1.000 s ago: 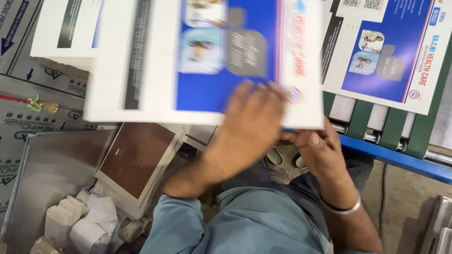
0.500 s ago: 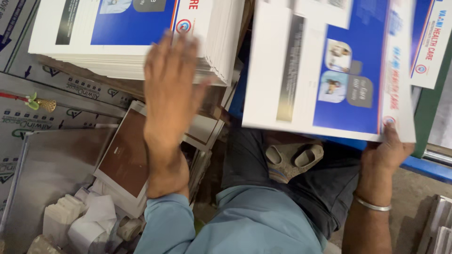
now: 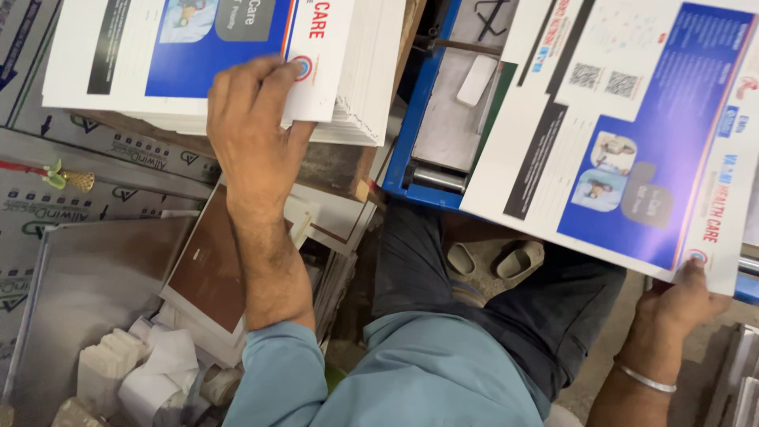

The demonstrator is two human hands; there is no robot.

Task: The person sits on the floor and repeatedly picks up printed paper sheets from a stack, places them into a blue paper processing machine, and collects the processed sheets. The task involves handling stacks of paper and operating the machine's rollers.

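Nearest the camera, below the pale blue shirt (image 3: 427, 379) and dark trousers, a grey sandal (image 3: 494, 261) rests on the floor between the knees. At lower right the right hand (image 3: 680, 296), a silver bangle (image 3: 644, 378) on its wrist, pinches the bottom corner of a large white-and-blue printed card sheet (image 3: 632, 134), closed on it with the thumb on top. That sheet looks light and thin but broad, so held by one corner it is likely to sag or flap (a second grip along an edge would steady it), and its glossy face may slide. On the other side the left hand (image 3: 257, 134) lies flat, fingers spread, on the near corner of a thick stack of similar printed sheets (image 3: 198, 55), pressing rather than grasping. This stack sits on a worn wooden board; beyond and between stands a blue metal machine frame (image 3: 423, 103) with a steel roller. Brown-faced boards (image 3: 209, 269) and white paper offcuts (image 3: 134, 368) crowd the lower left, leaving little room.
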